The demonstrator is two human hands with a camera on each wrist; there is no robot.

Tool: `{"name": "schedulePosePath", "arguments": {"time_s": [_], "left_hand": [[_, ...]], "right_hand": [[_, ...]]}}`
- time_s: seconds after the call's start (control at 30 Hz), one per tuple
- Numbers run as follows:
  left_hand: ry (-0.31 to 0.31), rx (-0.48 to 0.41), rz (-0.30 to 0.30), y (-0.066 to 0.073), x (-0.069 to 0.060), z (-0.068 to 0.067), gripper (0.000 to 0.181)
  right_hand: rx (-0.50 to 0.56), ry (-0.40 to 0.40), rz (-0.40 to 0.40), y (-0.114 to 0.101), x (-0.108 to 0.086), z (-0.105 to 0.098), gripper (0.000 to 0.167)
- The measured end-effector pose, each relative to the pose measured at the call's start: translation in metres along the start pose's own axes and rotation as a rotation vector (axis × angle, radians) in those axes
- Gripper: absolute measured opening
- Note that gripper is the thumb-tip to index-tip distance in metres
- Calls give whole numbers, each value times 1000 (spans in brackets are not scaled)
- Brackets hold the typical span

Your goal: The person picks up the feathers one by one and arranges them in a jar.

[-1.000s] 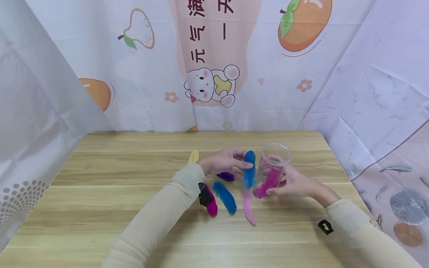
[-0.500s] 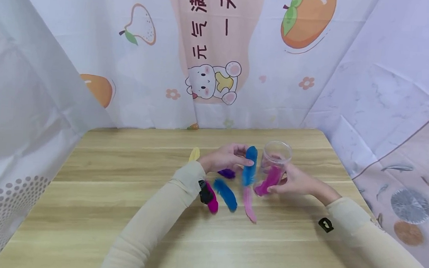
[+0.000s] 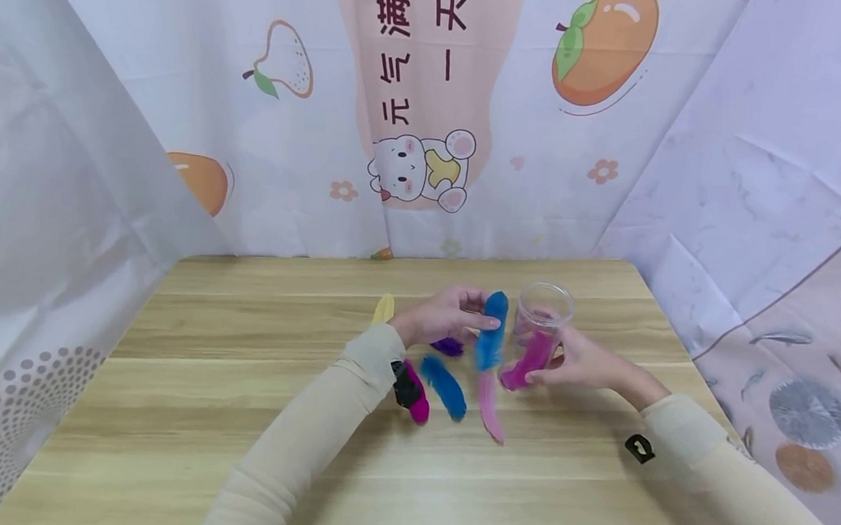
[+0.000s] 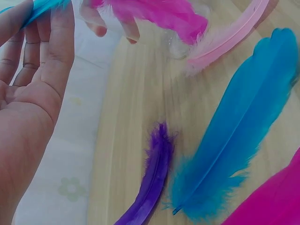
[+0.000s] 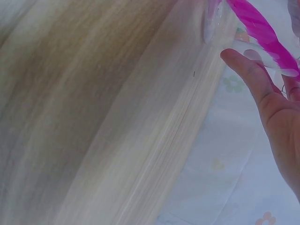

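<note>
My left hand (image 3: 440, 314) pinches a blue feather (image 3: 492, 333) between thumb and fingers, upright beside a clear plastic jar (image 3: 524, 325). The right hand (image 3: 580, 360) holds that jar from its right side, thumb and fingers round the wall. Inside it a magenta feather (image 3: 534, 358) leans through the clear plastic. Under the held feather a pink feather (image 3: 489, 410) lies on the table. A second blue feather (image 4: 239, 126), a purple feather (image 4: 152, 183) and another magenta feather (image 4: 272, 197) lie close to the left hand. The yellow feather (image 3: 384, 309) is partly hidden behind the left wrist.
The wooden table (image 3: 236, 380) ends at a printed curtain (image 3: 288, 172) behind the jar. A black wrist piece (image 3: 406, 388) covers part of the magenta feather on the table. Another black piece (image 3: 639, 449) sits by the right sleeve.
The head view shifts slightly. Both hands, the held blue feather and the jar keep almost the same places.
</note>
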State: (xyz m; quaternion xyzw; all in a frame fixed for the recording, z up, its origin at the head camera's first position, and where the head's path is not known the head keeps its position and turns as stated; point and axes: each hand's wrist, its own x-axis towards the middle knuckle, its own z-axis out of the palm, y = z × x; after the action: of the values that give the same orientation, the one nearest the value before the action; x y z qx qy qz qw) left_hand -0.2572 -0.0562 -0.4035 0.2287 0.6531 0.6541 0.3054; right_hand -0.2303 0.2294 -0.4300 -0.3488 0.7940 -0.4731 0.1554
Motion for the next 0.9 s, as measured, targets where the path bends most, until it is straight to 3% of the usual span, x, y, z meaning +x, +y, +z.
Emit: {"name": "schedulePosePath", "arguments": {"time_s": [0.57, 0.9], "left_hand": [[-8, -57, 30, 1, 0, 2, 24], [-23, -79, 47, 9, 4, 7, 27]], "right_hand": [[36, -16, -6, 5, 4, 4, 88], [42, -17, -14, 4, 0, 0, 86]]}}
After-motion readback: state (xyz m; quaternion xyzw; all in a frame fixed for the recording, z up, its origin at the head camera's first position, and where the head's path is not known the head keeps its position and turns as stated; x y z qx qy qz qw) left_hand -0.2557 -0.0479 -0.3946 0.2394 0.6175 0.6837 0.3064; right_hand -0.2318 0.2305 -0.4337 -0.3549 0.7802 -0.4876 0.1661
